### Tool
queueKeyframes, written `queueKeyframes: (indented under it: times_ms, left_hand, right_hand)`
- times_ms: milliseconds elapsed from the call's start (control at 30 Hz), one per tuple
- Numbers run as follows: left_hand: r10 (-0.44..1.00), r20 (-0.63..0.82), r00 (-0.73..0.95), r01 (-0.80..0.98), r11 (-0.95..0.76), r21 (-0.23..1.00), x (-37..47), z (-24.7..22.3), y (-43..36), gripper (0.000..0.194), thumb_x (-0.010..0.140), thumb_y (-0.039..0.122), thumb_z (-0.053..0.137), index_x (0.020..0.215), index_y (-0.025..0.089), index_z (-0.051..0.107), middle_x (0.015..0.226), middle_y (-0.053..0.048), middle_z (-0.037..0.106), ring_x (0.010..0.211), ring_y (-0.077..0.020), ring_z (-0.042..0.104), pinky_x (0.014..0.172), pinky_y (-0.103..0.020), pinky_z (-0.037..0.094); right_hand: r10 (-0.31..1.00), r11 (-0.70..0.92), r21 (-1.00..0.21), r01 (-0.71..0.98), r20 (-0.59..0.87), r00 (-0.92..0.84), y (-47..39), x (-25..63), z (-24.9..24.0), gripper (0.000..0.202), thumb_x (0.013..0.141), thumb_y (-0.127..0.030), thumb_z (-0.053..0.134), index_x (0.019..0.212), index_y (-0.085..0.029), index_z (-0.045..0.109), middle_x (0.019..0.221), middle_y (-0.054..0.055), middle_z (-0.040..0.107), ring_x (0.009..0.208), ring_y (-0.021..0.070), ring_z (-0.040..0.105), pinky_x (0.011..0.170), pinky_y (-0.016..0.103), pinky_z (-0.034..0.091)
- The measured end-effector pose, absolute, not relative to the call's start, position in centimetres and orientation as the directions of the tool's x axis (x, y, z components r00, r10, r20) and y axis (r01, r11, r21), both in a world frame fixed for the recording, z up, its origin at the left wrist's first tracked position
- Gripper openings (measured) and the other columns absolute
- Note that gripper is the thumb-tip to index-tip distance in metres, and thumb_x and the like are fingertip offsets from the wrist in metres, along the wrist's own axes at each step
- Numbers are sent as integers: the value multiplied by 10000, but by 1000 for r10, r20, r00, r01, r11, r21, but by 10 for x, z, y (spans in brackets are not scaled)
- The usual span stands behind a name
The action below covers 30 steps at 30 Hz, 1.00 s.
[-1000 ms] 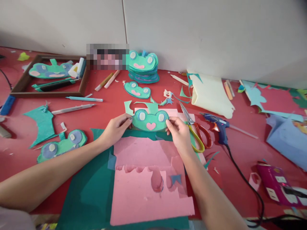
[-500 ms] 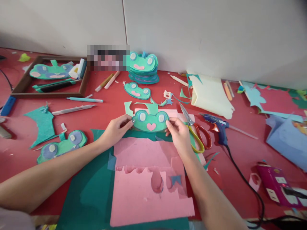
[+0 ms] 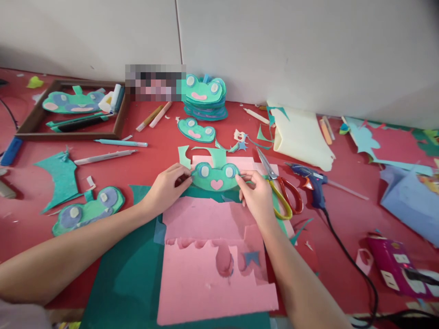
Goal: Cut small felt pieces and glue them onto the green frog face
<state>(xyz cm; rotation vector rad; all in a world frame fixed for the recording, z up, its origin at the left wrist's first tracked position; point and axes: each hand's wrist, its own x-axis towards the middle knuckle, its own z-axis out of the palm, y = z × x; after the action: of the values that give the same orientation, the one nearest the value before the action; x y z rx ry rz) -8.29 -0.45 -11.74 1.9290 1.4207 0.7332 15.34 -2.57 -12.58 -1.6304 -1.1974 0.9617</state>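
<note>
A green felt frog face (image 3: 216, 176) with white-and-blue eyes and a pink heart is held between both hands above the sheets. My left hand (image 3: 171, 185) pinches its left edge, thumb and forefinger together. On the other side, my right hand (image 3: 252, 185) grips the right edge between thumb and fingers. Beneath lie a cut pink felt sheet (image 3: 206, 283) and a dark green sheet (image 3: 126, 265). Light green scraps (image 3: 218, 157) sit just behind the frog face. Scissors (image 3: 281, 187) with yellow and red handles rest right of my right hand.
A glue gun (image 3: 313, 180) with a black cord lies at right, near a purple power strip (image 3: 387, 262). Behind stand stacked frog faces (image 3: 205, 98). A wooden tray (image 3: 68, 136) holds markers at left. Another frog face (image 3: 89, 210) lies by my left forearm.
The frog face has shifted very slightly right and tilted a little. Both hands still hold its edges, with the left fingers slightly repositioned.
</note>
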Motion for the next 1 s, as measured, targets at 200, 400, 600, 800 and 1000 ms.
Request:
queueKeyframes:
  times_ms: [200,400,600,800,1000]
  left_hand:
    - [959,107,262,609,-250,753,-83,-118,-4,111,850,265,505,795,184,557,922,-45,577,827,-156,572,746,-278,480]
    - [957,85,279,598,-242,764,-83,-120,-1,139,849,260,505,749,178,557,910,-36,577,805,-144,566,735,-269,470]
    - [944,132,303,668,-309,677,-81,-122,-5,111,852,240,498,769,181,542,884,-32,547,818,-152,554,777,-294,459]
    - [932,160,326,759,-359,544,-82,-122,-6,74,854,254,533,862,180,533,874,-28,551,828,-172,530,782,-320,446]
    - [793,305,528,775,-596,210,-84,-125,-13,268,924,185,402,1089,231,608,1062,-75,592,911,-201,548,793,-351,425]
  right_hand:
    - [967,-150,-916,373,-57,248,-27,155,-127,237,804,-413,604,878,-188,583,728,1,610,389,65,479,380,205,367]
    - [968,-88,-903,420,23,252,-25,156,-131,229,822,-404,577,897,-187,592,803,29,639,504,94,514,494,236,418]
    - [977,-26,-810,586,104,188,-24,155,-133,175,809,-270,586,959,-181,572,715,4,596,557,130,531,583,272,442]
    - [954,68,-668,741,262,149,-26,152,-131,99,810,-197,571,901,-170,600,763,17,544,572,126,512,619,284,447]
    - [948,118,-645,755,300,108,-26,151,-130,117,817,-168,543,883,-177,639,795,31,555,608,135,517,643,287,457]
